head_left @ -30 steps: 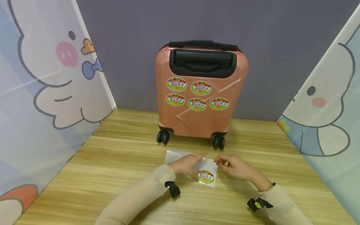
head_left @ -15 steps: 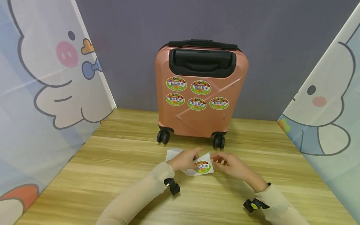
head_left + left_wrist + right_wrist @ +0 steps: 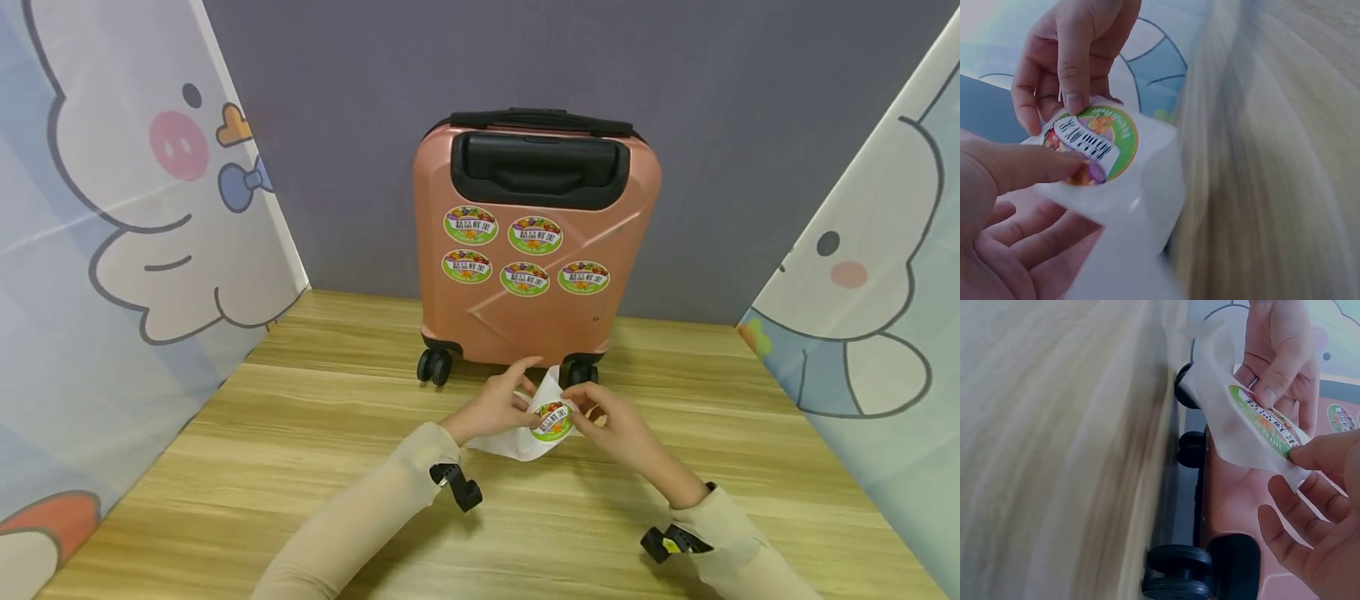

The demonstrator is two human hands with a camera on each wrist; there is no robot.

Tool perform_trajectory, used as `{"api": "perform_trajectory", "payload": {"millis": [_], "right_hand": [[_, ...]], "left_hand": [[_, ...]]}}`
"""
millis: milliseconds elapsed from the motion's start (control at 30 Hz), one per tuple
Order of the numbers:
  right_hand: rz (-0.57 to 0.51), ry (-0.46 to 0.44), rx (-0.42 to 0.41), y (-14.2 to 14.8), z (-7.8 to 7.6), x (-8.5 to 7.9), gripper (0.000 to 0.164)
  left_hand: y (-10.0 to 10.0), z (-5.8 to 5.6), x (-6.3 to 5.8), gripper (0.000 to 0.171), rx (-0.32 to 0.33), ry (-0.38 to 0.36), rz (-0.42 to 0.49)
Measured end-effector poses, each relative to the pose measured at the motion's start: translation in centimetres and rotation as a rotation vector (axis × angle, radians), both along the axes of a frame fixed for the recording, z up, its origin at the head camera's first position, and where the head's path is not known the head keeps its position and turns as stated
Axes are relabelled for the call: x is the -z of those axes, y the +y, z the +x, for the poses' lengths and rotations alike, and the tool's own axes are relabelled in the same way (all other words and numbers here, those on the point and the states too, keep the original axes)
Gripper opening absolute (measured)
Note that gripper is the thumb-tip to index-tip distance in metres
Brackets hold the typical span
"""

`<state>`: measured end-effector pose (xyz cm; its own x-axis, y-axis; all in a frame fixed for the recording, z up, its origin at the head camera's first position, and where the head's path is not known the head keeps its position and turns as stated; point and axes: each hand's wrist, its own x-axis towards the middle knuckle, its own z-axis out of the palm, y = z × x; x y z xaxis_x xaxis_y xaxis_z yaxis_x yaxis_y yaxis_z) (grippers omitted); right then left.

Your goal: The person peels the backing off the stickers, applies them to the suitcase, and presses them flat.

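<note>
Between my two hands is a white backing sheet [image 3: 517, 444] with one oval fruit sticker [image 3: 552, 422] on it, green-edged and printed with dark characters. My left hand [image 3: 491, 407] pinches the sheet, its thumb lying on the sticker's face and the other fingers behind. My right hand [image 3: 613, 423] pinches the edge by the sticker's other end, thumb in front, as the left wrist view shows. The sheet bends and its loose part hangs down in that view. Behind the hands stands a pink suitcase [image 3: 525, 329] bearing several matching oval stickers on its front.
The suitcase has black wheels [image 3: 435, 366] and a black recessed handle [image 3: 542, 162]. It stands on a wood-grain table [image 3: 300, 467] against a grey back panel [image 3: 352, 167]. Cartoon-printed cloths [image 3: 150, 275] flank both sides.
The sheet lay nearly flat on the table one second ago; it has been lifted and bent. My left hand has moved up and its thumb now sits on the sticker. My right hand grips the edge.
</note>
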<state>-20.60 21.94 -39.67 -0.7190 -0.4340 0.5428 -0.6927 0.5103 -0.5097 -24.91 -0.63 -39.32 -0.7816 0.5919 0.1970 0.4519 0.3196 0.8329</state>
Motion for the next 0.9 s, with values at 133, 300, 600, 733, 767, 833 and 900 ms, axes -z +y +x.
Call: {"api": "perform_trajectory", "payload": {"millis": [133, 300, 600, 733, 767, 833, 900], "right_hand": [[-0.013, 0.051, -0.012, -0.1, 0.0, -0.5, 0.031], [0.009, 0.111, -0.005, -0.3, -0.2, -0.8, 0.033], [0.058, 0.245, -0.040, -1.0, 0.0, -1.6, 0.041], [0.061, 0.258, -0.032, -1.2, -0.1, -1.7, 0.042], [0.060, 0.256, -0.032, -1.2, -0.1, -1.7, 0.042], [0.060, 0.257, -0.032, -1.3, -0.2, -1.7, 0.043], [0.063, 0.267, -0.030, -1.3, -0.2, -1.5, 0.043]], "left_hand": [[-0.3, -0.1, -0.5, 0.076, 0.002, 0.055, 0.009], [-0.8, -0.2, -1.2, 0.068, 0.025, -0.034, 0.069], [-0.9, -0.6, -2.0, 0.062, 0.108, -0.204, 0.139], [-1.0, -0.8, -2.2, 0.062, 0.098, -0.189, 0.142], [-1.0, -0.8, -2.3, 0.062, 0.097, -0.190, 0.145], [-1.1, -0.8, -2.4, 0.064, 0.100, -0.212, 0.160], [-1.2, -0.8, -2.5, 0.067, 0.108, -0.246, 0.181]]}}
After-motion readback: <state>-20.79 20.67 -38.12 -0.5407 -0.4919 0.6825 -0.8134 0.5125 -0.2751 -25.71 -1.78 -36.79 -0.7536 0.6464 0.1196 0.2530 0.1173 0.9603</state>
